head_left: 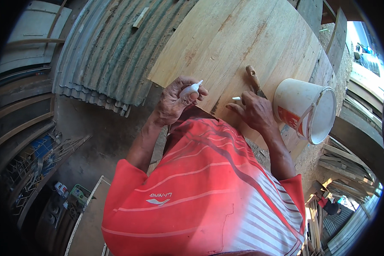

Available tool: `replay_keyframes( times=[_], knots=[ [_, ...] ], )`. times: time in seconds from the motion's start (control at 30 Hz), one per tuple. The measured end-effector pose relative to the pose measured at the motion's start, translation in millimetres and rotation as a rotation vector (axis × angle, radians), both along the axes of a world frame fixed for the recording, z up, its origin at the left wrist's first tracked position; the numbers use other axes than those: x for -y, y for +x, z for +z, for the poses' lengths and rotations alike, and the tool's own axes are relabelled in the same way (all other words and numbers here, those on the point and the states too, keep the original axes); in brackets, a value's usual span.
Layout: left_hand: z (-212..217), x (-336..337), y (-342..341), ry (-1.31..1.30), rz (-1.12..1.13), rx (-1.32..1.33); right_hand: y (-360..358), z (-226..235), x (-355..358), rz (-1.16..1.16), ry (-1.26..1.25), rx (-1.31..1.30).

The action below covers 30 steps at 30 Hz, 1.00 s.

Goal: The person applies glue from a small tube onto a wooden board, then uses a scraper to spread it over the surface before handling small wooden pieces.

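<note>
My left hand [175, 99] is closed around a small white glue bottle [189, 90], whose thin nozzle points up and to the right past the fingertips. To its right, my right hand [255, 112] is above the wooden board, fingers bent, with a small white cap [236, 98] showing between thumb and index finger. Just beyond that hand, a scraper with a worn wooden handle [252, 77] rests on the board [217, 47]; its dark blade is partly hidden by the fingers. A white bucket [298, 102] with a red label and wire handle stands close to my right wrist.
Corrugated metal sheets [119, 47] are at the far left beside the board, with a thin wood strip [141, 17] on them. Piled timber [350, 164] is at the right. A light panel [87, 217] leans near my left side, by a wire rack [40, 164].
</note>
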<state>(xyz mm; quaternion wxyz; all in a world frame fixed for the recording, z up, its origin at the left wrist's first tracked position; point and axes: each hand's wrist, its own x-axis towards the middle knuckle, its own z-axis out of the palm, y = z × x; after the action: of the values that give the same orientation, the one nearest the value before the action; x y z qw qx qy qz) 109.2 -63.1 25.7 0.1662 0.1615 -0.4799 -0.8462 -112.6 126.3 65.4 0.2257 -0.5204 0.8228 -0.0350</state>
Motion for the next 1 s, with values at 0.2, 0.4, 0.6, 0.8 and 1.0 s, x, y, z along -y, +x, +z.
replay_keyframes(
  times=[0.2,0.4,0.6,0.8,1.0],
  knots=[
    [-10,-4,37,-0.093,0.152,0.145,-25,-1,3,-0.155,-0.28,-0.315],
    [-24,-16,66,-0.087,0.251,0.364,-36,-10,-1,-0.167,-0.054,-0.246],
    [-39,-19,69,-0.114,0.28,0.443,-13,35,34,-0.413,-0.517,0.119],
    [-49,-21,60,-0.108,0.29,0.461,33,5,78,-0.236,-0.848,0.623],
    [-51,-16,58,-0.115,0.352,0.446,30,-16,87,0.055,-0.854,0.362]
  ],
)
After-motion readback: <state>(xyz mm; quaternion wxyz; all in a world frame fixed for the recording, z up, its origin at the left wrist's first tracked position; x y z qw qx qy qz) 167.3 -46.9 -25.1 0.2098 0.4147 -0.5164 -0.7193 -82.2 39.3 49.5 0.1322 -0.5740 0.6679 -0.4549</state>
